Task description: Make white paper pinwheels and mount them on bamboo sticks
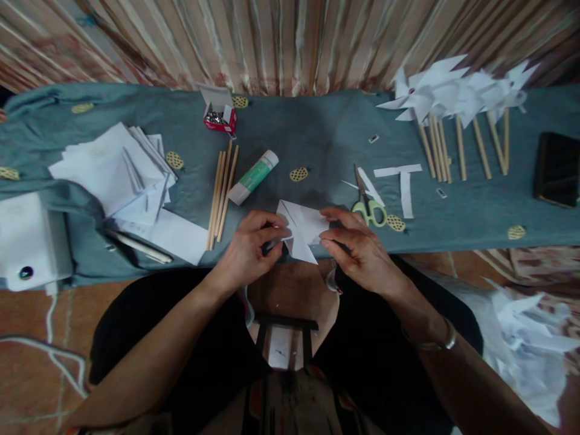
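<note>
A white paper pinwheel shape (301, 226) with cut, folded points is held between my two hands above the table's front edge. My left hand (254, 248) pinches its left side between thumb and fingers. On the right side, the fingertips of my right hand (360, 248) grip the paper's edge. A green and white glue stick (254, 177) lies beyond my left hand, beside several thin wooden sticks (222, 193). Scissors with green handles (369, 208) lie just beyond my right hand, near white paper strips (405, 187).
Finished white pinwheels on sticks (457, 96) lie at the back right. A red box of metal pins (220, 118) stands open at the back. Paper sheets (118, 169), a pen (140, 244) and a white device (31, 241) are at the left, a dark phone-like object (557, 169) far right.
</note>
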Demonstrator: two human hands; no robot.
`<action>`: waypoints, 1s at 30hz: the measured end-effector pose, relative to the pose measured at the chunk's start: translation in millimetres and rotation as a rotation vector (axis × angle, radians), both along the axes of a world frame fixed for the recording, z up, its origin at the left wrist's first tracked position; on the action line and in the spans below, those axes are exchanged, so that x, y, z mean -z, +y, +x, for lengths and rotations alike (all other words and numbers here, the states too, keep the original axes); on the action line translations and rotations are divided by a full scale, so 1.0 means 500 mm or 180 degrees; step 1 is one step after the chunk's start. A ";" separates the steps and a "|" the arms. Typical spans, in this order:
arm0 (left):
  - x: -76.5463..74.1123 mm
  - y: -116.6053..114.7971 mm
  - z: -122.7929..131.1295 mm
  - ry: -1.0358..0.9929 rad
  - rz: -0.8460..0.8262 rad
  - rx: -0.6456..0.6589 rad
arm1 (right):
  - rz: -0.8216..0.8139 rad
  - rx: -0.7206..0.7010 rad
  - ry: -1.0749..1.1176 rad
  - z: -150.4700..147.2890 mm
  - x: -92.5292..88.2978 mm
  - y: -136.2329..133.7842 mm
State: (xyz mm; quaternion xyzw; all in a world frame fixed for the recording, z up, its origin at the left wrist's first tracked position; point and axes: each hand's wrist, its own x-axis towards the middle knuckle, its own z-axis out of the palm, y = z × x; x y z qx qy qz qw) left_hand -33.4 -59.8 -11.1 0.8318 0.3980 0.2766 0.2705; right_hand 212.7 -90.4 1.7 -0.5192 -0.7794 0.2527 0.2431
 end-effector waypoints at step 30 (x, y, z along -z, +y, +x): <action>0.001 -0.009 0.016 0.0310 -0.0061 0.0179 | 0.0176 0.0422 0.0104 -0.045 0.027 0.030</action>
